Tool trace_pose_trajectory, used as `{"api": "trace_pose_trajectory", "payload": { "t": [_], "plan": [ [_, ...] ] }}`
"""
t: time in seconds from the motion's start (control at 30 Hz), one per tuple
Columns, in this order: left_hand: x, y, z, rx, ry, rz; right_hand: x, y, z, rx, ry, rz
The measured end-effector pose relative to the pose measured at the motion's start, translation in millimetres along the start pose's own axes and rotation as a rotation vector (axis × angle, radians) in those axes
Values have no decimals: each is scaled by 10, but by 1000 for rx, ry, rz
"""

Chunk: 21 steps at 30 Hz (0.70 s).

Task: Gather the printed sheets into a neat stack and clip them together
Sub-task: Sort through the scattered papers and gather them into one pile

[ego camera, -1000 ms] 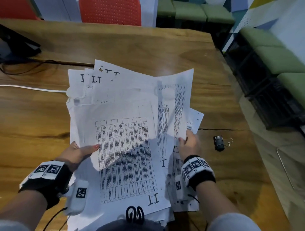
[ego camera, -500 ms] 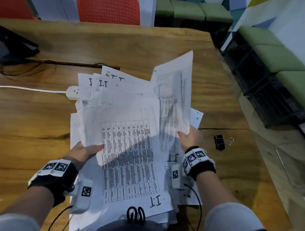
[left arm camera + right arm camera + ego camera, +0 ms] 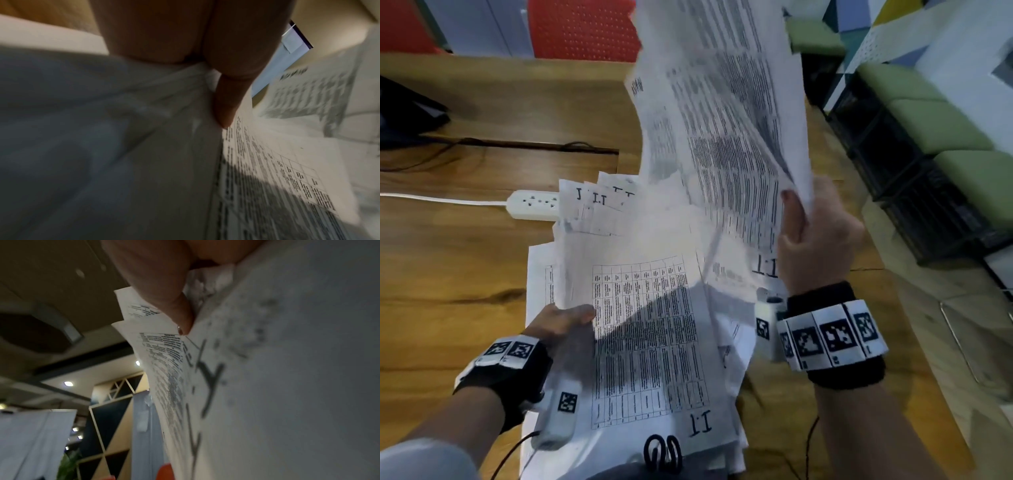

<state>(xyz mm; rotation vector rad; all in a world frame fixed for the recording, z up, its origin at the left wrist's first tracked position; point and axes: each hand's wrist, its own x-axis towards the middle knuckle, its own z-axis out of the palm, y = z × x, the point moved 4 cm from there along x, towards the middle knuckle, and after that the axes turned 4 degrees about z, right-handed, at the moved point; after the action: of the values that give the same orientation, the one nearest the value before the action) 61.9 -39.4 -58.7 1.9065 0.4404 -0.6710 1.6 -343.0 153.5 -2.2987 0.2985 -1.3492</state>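
A loose pile of printed sheets (image 3: 654, 342) with tables and handwritten "I.I" marks lies fanned on the wooden table (image 3: 448, 274). My left hand (image 3: 565, 322) grips the pile's left edge, thumb on top; the left wrist view shows that thumb (image 3: 226, 104) pressed on the paper (image 3: 287, 178). My right hand (image 3: 815, 236) pinches a few sheets (image 3: 722, 120) and holds them lifted, nearly upright, above the pile's right side. In the right wrist view its thumb (image 3: 180, 321) clamps the raised sheets (image 3: 267, 369). The binder clip is hidden from view.
A white power strip (image 3: 534, 205) with its cord lies at the pile's far left corner. Black cables and a dark device (image 3: 407, 116) sit at the far left. Orange chairs (image 3: 582, 31) stand behind the table. Green cushioned seats (image 3: 945, 123) line the right, past the table's edge.
My right hand has lifted its sheets from lying flat on the pile's right side to standing high and nearly upright. The left hand has kept its grip on the left edge.
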Motion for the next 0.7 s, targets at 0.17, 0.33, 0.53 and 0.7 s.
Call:
{"api": "trace_pose_trajectory", "payload": {
  "t": [0.17,0.33,0.53,0.7],
  "plan": [
    [-48,48,26,8,-6,18,151,-198,-110,199,45,55],
    [-18,7,12,-29,14,10,7,2,-36,479,-82,382],
    [-69,15,16,-54,-11,-11,-453,392,153,598,-425,822],
    [-52,-49,-7,-29,35,-54,-1127,814,359,381,-729,1112]
  ]
}}
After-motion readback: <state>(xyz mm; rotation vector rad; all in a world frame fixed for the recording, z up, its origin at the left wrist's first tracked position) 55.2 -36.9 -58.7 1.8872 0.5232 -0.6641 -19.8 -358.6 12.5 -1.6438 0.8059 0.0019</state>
